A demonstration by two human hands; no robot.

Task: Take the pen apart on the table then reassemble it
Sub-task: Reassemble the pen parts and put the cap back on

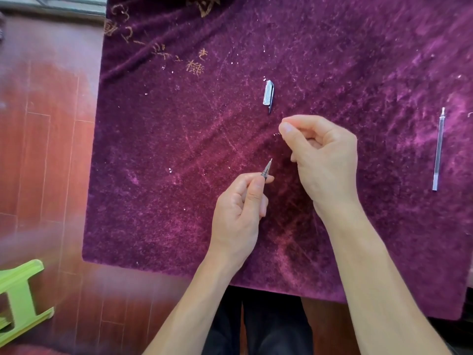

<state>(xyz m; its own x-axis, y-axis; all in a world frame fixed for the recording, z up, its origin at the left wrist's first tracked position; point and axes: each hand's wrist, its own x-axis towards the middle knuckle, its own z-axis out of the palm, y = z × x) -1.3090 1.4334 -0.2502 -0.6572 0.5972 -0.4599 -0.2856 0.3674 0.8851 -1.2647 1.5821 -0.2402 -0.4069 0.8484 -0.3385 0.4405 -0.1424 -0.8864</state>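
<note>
My left hand [240, 208] is closed on the pen's small metal tip cone [267, 169], which points up and away from between thumb and forefinger. My right hand [322, 160] hovers just beyond it with thumb and forefinger pinched together. Nothing shows between those fingers. The clear pen cap [268, 94] with its dark clip lies on the purple cloth [179, 124] beyond both hands. A long thin clear tube [439, 149], part of the pen, lies lengthwise at the far right of the cloth.
The cloth covers a table whose near edge runs in front of my arms. Red-brown wooden floor [46, 149] lies to the left, with a green plastic stool [18, 298] at the lower left. My dark-trousered legs [271, 326] are below the table edge.
</note>
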